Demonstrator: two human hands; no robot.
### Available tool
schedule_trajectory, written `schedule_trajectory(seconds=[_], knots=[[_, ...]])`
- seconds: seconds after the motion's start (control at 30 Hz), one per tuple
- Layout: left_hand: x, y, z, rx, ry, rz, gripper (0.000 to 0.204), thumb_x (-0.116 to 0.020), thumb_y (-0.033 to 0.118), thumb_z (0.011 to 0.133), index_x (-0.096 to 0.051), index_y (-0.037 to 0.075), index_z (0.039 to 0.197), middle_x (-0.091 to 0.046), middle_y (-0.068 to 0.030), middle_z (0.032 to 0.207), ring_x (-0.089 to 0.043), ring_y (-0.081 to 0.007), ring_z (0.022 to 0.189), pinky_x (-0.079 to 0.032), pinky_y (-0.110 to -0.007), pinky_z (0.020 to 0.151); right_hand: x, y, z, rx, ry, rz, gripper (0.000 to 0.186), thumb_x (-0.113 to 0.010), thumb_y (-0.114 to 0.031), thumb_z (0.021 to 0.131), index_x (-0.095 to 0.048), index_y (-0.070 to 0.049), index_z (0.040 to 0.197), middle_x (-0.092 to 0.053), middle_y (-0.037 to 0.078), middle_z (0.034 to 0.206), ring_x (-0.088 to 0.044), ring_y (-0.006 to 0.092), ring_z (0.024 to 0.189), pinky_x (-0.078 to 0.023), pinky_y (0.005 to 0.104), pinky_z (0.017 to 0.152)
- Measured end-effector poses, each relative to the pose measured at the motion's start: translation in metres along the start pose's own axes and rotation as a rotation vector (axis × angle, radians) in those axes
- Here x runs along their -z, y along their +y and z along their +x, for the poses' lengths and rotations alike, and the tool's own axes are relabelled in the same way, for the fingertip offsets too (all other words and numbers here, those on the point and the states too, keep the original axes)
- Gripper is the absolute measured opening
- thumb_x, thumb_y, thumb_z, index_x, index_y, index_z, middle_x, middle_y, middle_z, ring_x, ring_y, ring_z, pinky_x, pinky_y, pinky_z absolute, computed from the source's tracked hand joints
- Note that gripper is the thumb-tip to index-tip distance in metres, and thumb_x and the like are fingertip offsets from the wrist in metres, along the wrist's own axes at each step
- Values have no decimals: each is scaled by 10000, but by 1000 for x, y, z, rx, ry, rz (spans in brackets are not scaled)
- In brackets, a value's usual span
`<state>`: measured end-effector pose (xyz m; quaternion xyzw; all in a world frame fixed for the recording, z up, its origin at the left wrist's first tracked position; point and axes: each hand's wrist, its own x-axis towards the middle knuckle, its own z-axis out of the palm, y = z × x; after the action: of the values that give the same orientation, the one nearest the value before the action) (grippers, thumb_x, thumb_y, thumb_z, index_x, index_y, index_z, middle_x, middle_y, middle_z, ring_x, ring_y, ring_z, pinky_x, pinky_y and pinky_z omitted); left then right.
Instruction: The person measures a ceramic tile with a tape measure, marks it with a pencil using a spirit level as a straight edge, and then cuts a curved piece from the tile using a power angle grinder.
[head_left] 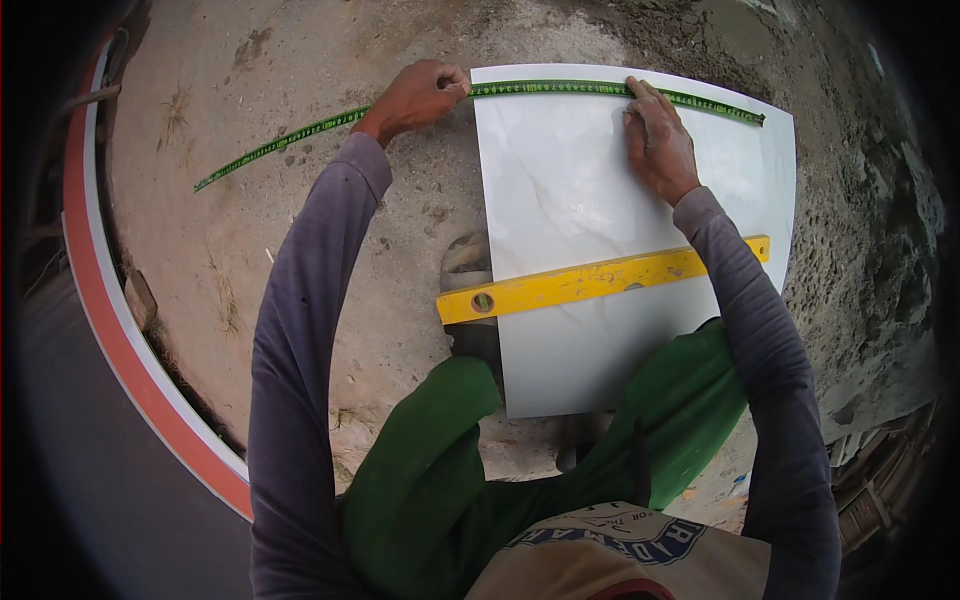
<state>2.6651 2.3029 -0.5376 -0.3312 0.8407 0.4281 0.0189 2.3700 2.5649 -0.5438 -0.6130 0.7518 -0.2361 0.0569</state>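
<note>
A large white tile (570, 190) with faint veining lies before me. Across its far edge runs a green measuring tape (550, 88), a bare strip with no case in sight, whose left part reaches out over the ground. My left hand (412, 100) is closed, pinching the tape right at the tile's far left corner. On the tile, my right hand (660, 142) rests with its fingertips on the tape, thumb and forefinger apart. A yellow spirit level (580, 283) lies across the tile nearer to me, its left end sticking out past the edge.
My shoe (466, 262) is beside the tile's left edge, under the level's end. My green-trousered knees (440, 430) flank the near side. A red and white kerb-like strip (105, 270) curves along the left. Rough, darker ground (860, 230) is at the right.
</note>
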Motion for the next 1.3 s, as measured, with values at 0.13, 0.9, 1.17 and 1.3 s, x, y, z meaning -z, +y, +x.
schedule_trajectory(seconds=[0.13, 0.9, 1.17, 1.3], knots=[[-1, -7, 1, -52, 64, -32, 272, -675, 249, 981, -788, 5, 1017, -773, -132, 976, -665, -215, 867, -540, -389, 824, 0, -1, 0, 14, -7, -13, 242, -599, -134, 1048, -655, -14, 1250, -622, 140, 1547, -517, 396, 1485, -457, 497, 1216], [5, 4, 12, 10, -15, 62, 327, -704, 300, 1006, -813, 7, 1103, -790, -143, 1033, -703, -240, 975, -535, -409, 963, 48, 13, 7, -21, 224, 82, 145, -640, -99, 1037, -672, -24, 1157, -775, 189, 1258, -767, 392, 1080, -607, 463, 943], [0, -3, 3, 8, 21, -115, 220, -680, 193, 1002, -732, -13, 945, -658, -16, 815, -572, -113, 783, -468, -326, 736, 130, 148, -26, -630, 472, 170, 212, -732, -179, 986, -781, 21, 1035, -796, 103, 845, -746, 169, 732, -618, 334, 747], [-7, -1, 7, -44, 42, -100, 216, -669, 175, 1013, -704, -13, 914, -628, 2, 797, -536, -95, 761, -444, -315, 707, 152, 172, -51, -912, 450, 534, 233, -774, -171, 961, -799, 47, 1042, -753, 85, 862, -725, 162, 758, -639, 312, 727]])
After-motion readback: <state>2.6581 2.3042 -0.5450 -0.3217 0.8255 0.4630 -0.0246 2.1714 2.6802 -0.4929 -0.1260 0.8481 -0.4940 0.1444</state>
